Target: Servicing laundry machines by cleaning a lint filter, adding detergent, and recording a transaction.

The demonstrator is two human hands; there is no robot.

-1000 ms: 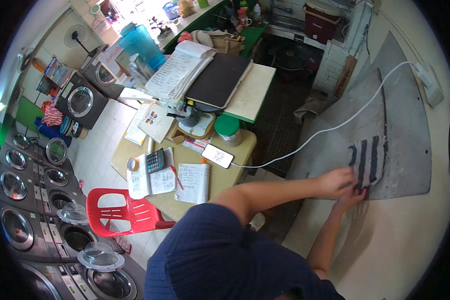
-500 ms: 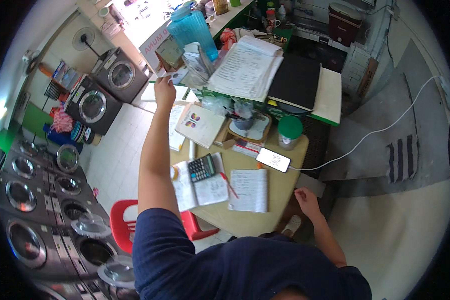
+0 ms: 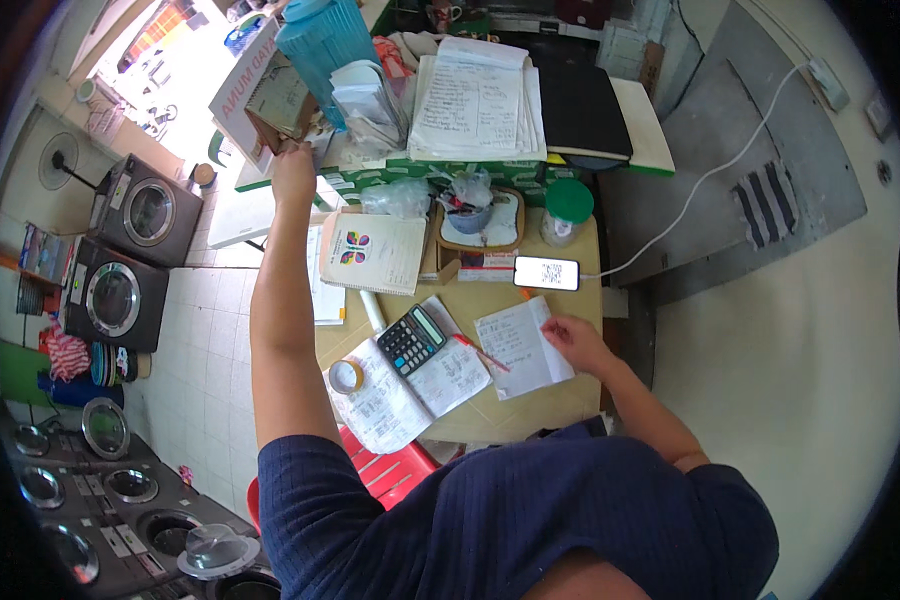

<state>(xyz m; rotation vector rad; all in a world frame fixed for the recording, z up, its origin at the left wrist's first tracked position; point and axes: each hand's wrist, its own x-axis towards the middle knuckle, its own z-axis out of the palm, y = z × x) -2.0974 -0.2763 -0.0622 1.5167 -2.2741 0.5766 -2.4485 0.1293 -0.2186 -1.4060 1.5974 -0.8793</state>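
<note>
On the desk, tray (image 3: pixel 510 232) holding cup (image 3: pixel 470 216), green-lidded jar (image 3: pixel 566 212) beside it

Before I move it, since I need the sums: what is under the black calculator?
The black calculator lies on an open notebook with handwritten pages, near its spine. A red pen lies beside it. The writing directly beneath the calculator is covered.

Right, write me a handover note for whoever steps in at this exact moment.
Left hand: stretched far forward, fingers on the brown cardboard piece beside the blue water jug; whether it grips it cannot be told.
Right hand: resting on the small handwritten sheet on the wooden table.
Nearby: calculator on an open ledger, tape roll, phone on its white cable.
Done: nothing visibly finished. Left: both items are in hand, neither moved.
</note>
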